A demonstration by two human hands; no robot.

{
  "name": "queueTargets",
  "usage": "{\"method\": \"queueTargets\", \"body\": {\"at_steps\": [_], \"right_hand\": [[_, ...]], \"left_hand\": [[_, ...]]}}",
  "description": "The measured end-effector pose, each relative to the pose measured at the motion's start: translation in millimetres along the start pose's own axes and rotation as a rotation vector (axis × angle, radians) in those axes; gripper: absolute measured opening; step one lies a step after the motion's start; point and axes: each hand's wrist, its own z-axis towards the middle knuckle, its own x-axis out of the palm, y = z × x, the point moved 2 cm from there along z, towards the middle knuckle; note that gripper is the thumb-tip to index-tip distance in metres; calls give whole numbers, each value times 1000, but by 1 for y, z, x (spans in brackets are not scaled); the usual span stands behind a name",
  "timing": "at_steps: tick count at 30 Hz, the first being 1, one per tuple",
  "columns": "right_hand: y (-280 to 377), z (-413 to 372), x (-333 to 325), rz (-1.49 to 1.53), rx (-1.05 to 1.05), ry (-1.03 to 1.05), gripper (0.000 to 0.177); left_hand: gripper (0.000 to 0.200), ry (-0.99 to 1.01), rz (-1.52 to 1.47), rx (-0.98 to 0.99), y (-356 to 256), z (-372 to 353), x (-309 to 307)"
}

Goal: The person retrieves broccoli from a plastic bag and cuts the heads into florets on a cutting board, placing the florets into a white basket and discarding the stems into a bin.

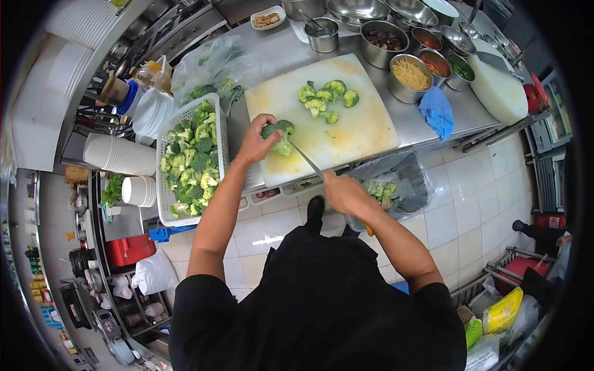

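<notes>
Steel surface crowded with bowls, white cutting board in the middle, basket of florets along its left edge. There at the board's near-left corner sits the broccoli head, left hand over it with fingers clamped on the crown. The right hand has its fingers closed round the knife, tip against the stalk, and with the blade that near the left fingers, I'd say one slip off the rounded stalk could nick them.
</notes>
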Motion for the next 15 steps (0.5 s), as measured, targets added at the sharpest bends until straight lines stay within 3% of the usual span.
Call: {"method": "queueTargets", "body": {"at_steps": [5, 15], "right_hand": [[15, 2, -10, -56, -19, 32, 27], [18, 41, 4, -214, -26, -89, 20]], "left_hand": [[31, 27, 71, 89, -11, -1, 1], [32, 177, 223, 64, -7, 21, 8]]}}
